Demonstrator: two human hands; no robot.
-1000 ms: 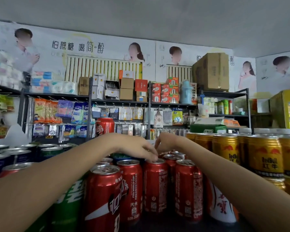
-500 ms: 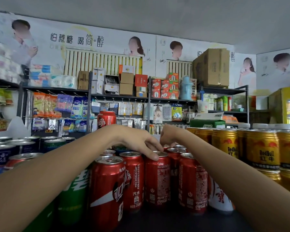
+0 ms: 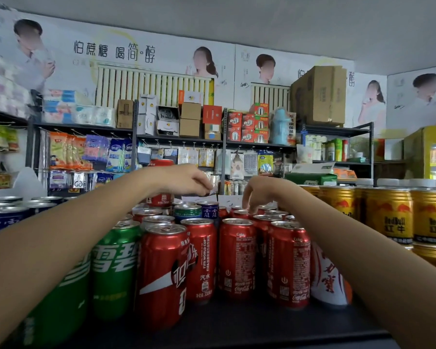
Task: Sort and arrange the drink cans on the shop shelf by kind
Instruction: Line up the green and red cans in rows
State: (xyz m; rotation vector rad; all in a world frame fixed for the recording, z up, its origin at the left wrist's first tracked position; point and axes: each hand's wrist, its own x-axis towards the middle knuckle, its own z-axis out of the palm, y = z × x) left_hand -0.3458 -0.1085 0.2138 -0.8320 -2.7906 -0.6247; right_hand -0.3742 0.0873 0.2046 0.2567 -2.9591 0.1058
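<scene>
**Both hands over the back rows of cans**

We see the left hand (image 3: 184, 181) raised above the pack at about 11 o'clock from the front Coca-Cola cans, fingers curled down. A red can (image 3: 160, 197) sits directly behind and under that hand, its top showing above the knuckles and its base below the palm; whether the fingers actually grip it we cannot tell, the hand covers the contact. The fingertips also seem to pinch something small and pale at their ends, too blurred to name.

The right hand (image 3: 258, 191) hangs at 1 o'clock, fingers (image 3: 247, 202) bent downward with tips at the lids of the rear red cans (image 3: 242, 213). Grip or just touch: cannot tell.

On the dark shelf (image 3: 237, 323), the front row at 6 o'clock holds red Coca-Cola cans (image 3: 237, 258), upright and touching. At 9 o'clock stand green Sprite cans (image 3: 113, 270), just beside the red ones. Behind, at 12 o'clock, a green-topped can (image 3: 187, 213) and a dark blue can (image 3: 210, 210) stand among the red lids. Far left at 9 o'clock are blue cans (image 3: 3, 220). At 3 o'clock, gold Red Bull cans (image 3: 390, 217) are stacked in two tiers. A white-and-orange can (image 3: 330, 280) sits partly behind the right forearm.

Behind, racks of packaged goods and a cardboard box (image 3: 320, 96) up at 1 o'clock.
</scene>
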